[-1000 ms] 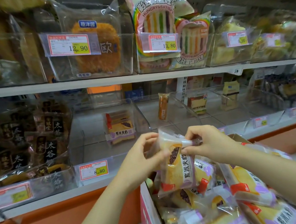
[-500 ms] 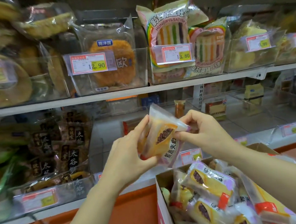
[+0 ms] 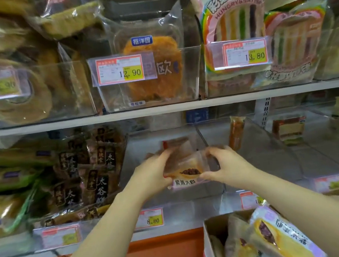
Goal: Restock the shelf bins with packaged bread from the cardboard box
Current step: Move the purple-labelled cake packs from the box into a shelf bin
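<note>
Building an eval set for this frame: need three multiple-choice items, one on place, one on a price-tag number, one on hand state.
1. Where is the held bread packet?
A. over the clear bin on the lower shelf
B. inside the cardboard box
C. on the upper shelf

2. What price does the tag on that bin's front show?
A. 12.90
B. 8.80
C. 13.80

3. How is the packet held?
A. left hand only
B. right hand only
C. both hands

Key: 1 A, the packet hangs above the lower bin; 2 B, the tag reads 8.80; 3 C, fingers of each hand grip a side.
</note>
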`<state>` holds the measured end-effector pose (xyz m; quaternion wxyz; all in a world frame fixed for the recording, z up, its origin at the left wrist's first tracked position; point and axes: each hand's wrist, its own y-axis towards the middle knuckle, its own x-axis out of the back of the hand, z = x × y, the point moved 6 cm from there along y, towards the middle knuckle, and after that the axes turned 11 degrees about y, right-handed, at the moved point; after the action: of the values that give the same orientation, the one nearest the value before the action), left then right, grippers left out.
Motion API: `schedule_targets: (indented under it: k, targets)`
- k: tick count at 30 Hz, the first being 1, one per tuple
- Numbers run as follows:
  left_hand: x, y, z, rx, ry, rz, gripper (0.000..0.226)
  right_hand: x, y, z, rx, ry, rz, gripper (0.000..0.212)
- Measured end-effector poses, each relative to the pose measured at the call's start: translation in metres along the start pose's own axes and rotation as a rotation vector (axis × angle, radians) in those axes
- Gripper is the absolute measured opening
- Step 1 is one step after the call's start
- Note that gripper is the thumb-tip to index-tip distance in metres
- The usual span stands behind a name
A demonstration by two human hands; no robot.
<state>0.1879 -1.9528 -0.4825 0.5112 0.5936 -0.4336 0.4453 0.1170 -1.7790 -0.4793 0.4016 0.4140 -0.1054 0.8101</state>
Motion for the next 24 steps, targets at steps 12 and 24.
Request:
schedule_targets:
  k: [12,24]
  targets:
    - [-0.063,0.049,-0.006,-0.016,0.018,0.202,0.067,-0.008,-0.005,-0.027,0.078,-0.052,0.036,0.041]
    - [-0.091,0.054,0.016,0.269,-0.147,0.252,0.063,-0.009,-0.005,-0.03,0.092,-0.045,0.043,0.034]
